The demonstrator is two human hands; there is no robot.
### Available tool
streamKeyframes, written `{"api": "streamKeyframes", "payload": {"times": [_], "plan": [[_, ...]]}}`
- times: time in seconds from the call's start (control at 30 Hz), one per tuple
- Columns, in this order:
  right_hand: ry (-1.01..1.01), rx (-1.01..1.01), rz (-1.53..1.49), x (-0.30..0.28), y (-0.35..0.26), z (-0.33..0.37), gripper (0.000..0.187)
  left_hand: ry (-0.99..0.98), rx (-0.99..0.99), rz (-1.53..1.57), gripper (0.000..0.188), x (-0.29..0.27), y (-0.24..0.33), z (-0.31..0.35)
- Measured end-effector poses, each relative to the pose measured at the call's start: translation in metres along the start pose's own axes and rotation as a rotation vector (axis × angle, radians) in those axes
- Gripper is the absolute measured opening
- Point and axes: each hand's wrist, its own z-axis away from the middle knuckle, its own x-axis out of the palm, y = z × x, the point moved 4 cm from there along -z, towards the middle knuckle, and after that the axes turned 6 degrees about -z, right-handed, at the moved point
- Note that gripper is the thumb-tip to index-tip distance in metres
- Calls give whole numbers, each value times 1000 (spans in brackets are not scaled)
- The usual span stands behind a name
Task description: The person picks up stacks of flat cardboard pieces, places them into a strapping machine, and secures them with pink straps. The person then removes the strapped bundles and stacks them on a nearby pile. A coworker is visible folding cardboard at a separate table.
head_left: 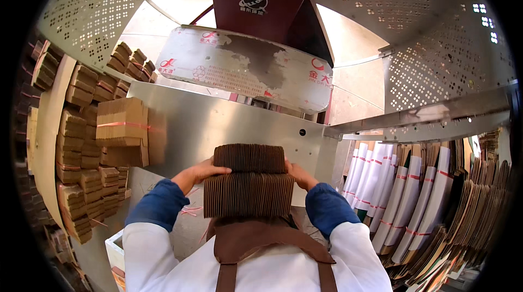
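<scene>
By the steel tabletop [218, 120], left hand [201, 172] and right hand [300, 176] clamp the cardboard stack [248, 195]; press evenly (it could splay).

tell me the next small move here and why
Probably ease the brown two-tiered block of cardboard sheets forward onto the shiny grey metal tabletop: the bare left hand and bare right hand hold it from either side, and the tabletop lies ahead.
</scene>
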Motion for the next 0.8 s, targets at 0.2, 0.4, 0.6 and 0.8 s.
{"api": "streamKeyframes", "payload": {"times": [0.2,0.4,0.6,0.8], "plan": [[-46,-58,-367,-42,-60,27,73,243,331,-290,105,5,44,28],[-149,-393,-546,-62,-71,7,66,418,476,-492,107,-16,-1,-22],[-149,-268,-541,-52,-59,-23,65,515,533,-415,80,-10,-36,-67],[-76,-276,-697,-49,-49,-28,61,460,516,-446,90,-6,-24,-51]]}}
